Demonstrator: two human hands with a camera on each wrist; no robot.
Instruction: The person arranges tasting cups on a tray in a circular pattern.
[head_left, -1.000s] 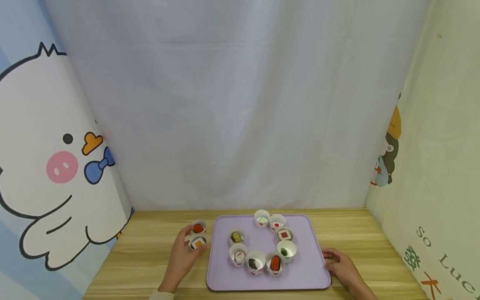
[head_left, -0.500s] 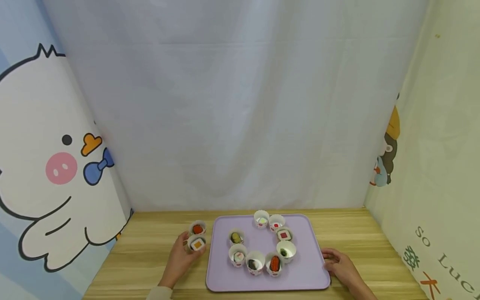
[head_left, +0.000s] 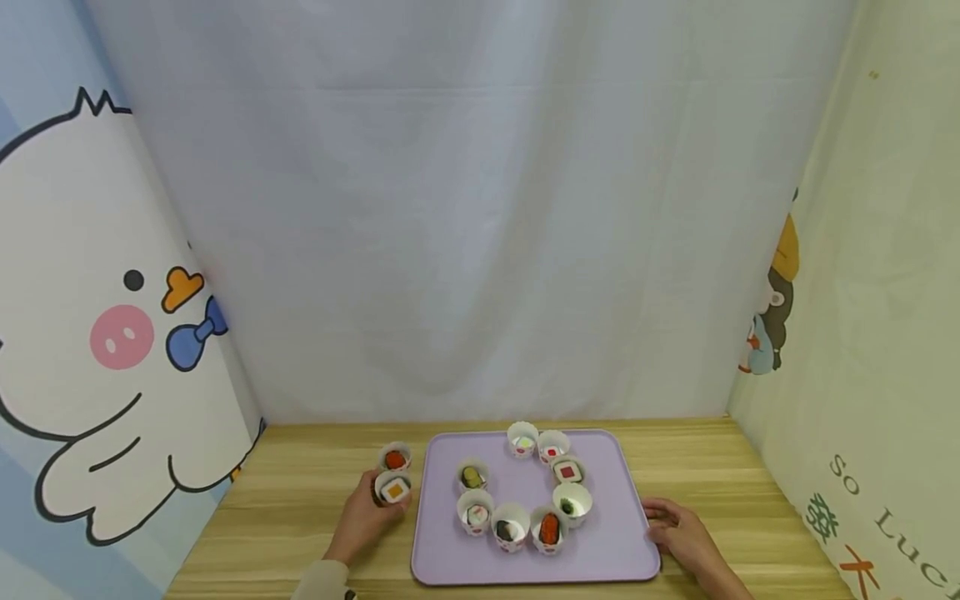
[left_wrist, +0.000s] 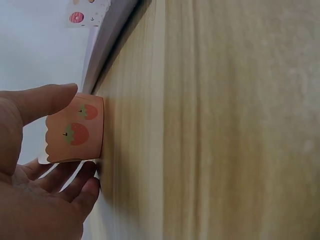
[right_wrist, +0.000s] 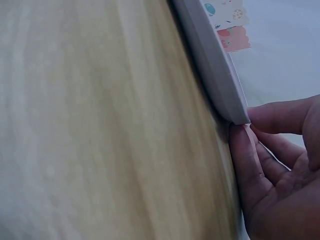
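Observation:
My left hand (head_left: 367,515) is around a small paper cup (head_left: 393,487), which holds a white sushi piece with an orange square. In the left wrist view, the strawberry-printed cup (left_wrist: 80,131) stands on the table between thumb and fingers. Just behind it is another paper cup (head_left: 394,457) with a red-topped piece. At the right edge of the lilac tray (head_left: 615,550), my right hand (head_left: 681,533) pinches the rim. The right wrist view shows the thumb above that rim (right_wrist: 220,85) and a finger beneath. Several paper cups with sushi pieces, one a red-topped piece (head_left: 550,528), stand on the tray.
The wooden table (head_left: 300,475) extends on both sides of the tray. A pale curtain (head_left: 480,250) hangs behind it. Printed cloths flank the table, one with a cartoon duck (head_left: 112,333) at left and one with lettering (head_left: 862,517) at right.
My left hand has drawn slightly back toward me, its fingers leaving the far red-topped cup and settling around the nearer one. The right hand stays at the tray rim.

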